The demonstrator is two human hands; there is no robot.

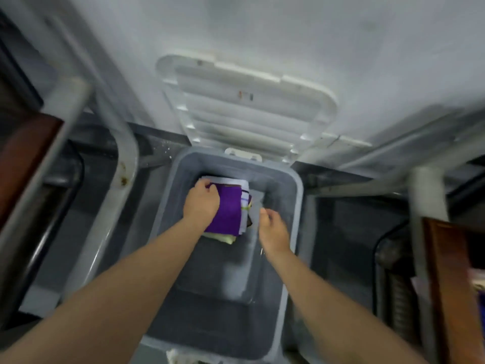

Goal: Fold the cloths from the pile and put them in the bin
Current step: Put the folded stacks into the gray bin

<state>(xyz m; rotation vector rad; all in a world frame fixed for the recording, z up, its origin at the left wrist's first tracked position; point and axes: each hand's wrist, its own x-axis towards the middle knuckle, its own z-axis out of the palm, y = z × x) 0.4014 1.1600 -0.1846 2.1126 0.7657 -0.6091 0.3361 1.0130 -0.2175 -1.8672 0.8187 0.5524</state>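
Head view: left hand [200, 203] curled on purple cloth [227, 210] atop stack — bin [295, 195] at 12 o'clock; right hand [274, 231] loosely curled, holding nothing.

The translucent grey plastic bin [294, 195] holds a solid purple folded cloth [227, 211] on top of a white cloth [231, 181] with thin dark and green stripes along its edge and a pale yellow-green cloth [220, 238] lowest. The ribbed plastic lid [244, 106] is white. The wooden edges at both sides are reddish brown.
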